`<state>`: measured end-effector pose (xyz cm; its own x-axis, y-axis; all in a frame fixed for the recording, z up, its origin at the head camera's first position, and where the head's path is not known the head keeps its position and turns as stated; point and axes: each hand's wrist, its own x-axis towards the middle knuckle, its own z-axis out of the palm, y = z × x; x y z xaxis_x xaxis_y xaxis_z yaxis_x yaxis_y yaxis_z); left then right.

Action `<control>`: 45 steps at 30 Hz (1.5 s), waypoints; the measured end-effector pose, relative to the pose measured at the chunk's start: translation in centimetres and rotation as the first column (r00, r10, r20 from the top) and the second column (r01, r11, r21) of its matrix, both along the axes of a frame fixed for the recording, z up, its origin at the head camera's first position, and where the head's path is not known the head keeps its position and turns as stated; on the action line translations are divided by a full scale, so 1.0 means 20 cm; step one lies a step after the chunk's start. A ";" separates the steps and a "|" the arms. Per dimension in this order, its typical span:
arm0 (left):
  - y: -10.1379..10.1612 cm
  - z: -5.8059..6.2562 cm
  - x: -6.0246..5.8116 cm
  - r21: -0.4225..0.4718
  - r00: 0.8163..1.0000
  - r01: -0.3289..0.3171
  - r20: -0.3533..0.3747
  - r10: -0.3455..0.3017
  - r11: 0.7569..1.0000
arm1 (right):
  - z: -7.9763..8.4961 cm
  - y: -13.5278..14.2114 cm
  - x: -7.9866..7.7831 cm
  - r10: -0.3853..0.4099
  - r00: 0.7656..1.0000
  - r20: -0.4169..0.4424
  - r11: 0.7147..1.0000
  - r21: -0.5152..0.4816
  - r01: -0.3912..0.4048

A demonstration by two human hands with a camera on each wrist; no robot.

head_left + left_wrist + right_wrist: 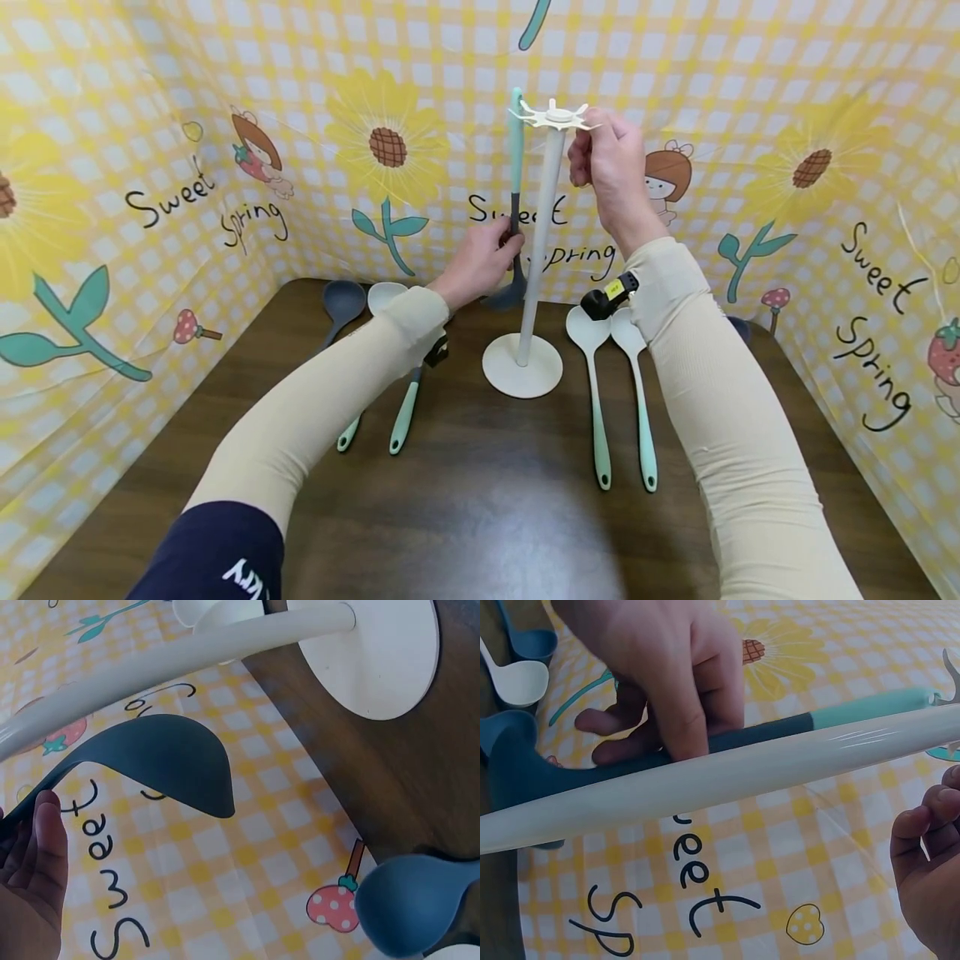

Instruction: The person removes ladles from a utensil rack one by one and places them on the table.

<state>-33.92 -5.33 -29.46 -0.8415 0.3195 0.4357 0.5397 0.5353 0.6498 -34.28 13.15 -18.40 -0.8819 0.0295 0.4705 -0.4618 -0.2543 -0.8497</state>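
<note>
A white utensil stand with a ring of hooks on top stands upright on its round base. Just left of its pole, my left hand pinches the dark shaft of a ladle, its bowl hanging down. The ladle's mint handle reaches up to the hooks, its end at a hook; whether it is caught there I cannot tell. My right hand, fingers curled, grips the right edge of the hook ring. In the right wrist view this hand is partly cut off.
Two white spoons with mint handles lie right of the base. At left, a dark ladle and a white one lie partly behind my left arm. A dark utensil shows beyond my right arm. Patterned cloth surrounds the table.
</note>
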 end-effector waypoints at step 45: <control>-0.28 -0.47 0.00 -0.565 0.974 0.107 -0.108 -0.201 0.818 | 0.00 0.00 0.00 0.014 1.000 0.024 0.999 -0.029 -0.014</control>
